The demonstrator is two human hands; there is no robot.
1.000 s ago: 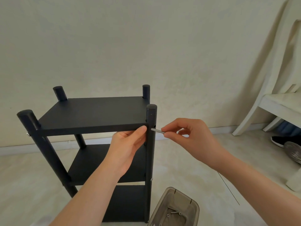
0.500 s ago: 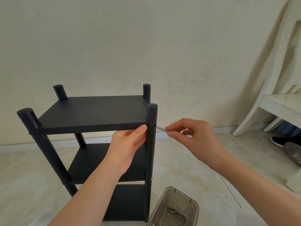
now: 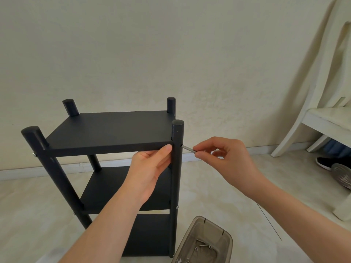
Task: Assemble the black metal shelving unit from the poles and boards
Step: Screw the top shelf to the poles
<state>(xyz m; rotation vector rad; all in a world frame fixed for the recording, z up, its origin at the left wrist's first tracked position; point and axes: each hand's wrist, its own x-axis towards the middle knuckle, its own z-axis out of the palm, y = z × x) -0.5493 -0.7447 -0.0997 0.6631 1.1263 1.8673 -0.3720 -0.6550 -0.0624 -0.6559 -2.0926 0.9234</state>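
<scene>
The left hand (image 3: 150,168) gripped the top board (image 3: 110,128) at its front right corner, beside the front right pole (image 3: 176,177); the right hand (image 3: 228,158) pinched a long screw (image 3: 188,149), its tip at the pole's hole.

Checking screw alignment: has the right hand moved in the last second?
Yes. The right hand has drawn slightly right, away from the front right pole, and the screw it pinches now meets the pole's side hole.
</scene>
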